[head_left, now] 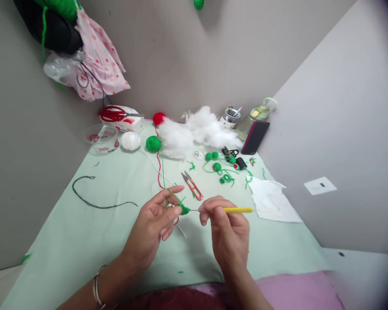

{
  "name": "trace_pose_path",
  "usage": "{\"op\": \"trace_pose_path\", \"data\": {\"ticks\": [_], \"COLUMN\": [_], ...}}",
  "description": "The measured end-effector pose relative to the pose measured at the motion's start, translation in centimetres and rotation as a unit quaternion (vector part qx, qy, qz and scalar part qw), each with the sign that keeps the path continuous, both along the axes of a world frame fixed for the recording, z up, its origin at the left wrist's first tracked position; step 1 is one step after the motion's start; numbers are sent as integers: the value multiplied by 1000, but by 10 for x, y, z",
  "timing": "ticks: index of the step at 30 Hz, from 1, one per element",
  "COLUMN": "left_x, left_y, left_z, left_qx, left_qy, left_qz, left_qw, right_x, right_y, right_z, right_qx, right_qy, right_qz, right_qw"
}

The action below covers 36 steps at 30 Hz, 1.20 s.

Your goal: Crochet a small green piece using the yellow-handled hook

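I see the left hand (152, 223), forefinger stretched out, thumb and fingers pinching the green crochet piece (183, 210) nearer the desk's (100, 239) front edge than its back. The right hand (229, 228) curls, thumb and fingertips gripping the yellow-handled hook (237, 210) level.

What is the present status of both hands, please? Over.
Left hand pinching green crochet piece. Right hand gripping yellow-handled hook. Orange snips lying close beyond.
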State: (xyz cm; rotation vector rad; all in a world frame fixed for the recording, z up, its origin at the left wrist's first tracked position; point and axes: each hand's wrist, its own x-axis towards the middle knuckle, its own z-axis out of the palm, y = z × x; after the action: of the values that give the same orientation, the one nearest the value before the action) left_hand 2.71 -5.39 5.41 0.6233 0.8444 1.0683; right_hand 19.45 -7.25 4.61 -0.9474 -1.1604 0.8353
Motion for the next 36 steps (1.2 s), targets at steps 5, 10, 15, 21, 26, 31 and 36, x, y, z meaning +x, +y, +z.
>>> {"op": "trace_pose_path", "data": {"ticks": [5,10,15,21,26,31,36], "left_x": [5,8,3,5,7,2,-2], "left_y": [-2,0,7,9,5,6,8], "left_z": [-2,-3,-1,0,2,6,8], "left_qx": [4,-1,-77,-35,-18,-60,-78], "left_qy": [8,7,-73,-42,-11,-48,-113], "left_qz": [-32,-18,-64,-24,-32,-68,-114], "left_qw": [999,1000,992,998,999,995,984], "right_x": [-6,-7,1,0,-4,0,2], "right_y": [6,-2,0,11,9,9,15], "right_z": [-2,-8,-7,-3,-6,-5,-1], "right_qx": [0,96,107,-5,-30,-58,-164], "right_qy": [-20,-221,-223,-13,-9,56,208], "right_qz": [35,-31,-34,47,55,65,88], "right_qw": [999,970,968,999,998,995,960]}}
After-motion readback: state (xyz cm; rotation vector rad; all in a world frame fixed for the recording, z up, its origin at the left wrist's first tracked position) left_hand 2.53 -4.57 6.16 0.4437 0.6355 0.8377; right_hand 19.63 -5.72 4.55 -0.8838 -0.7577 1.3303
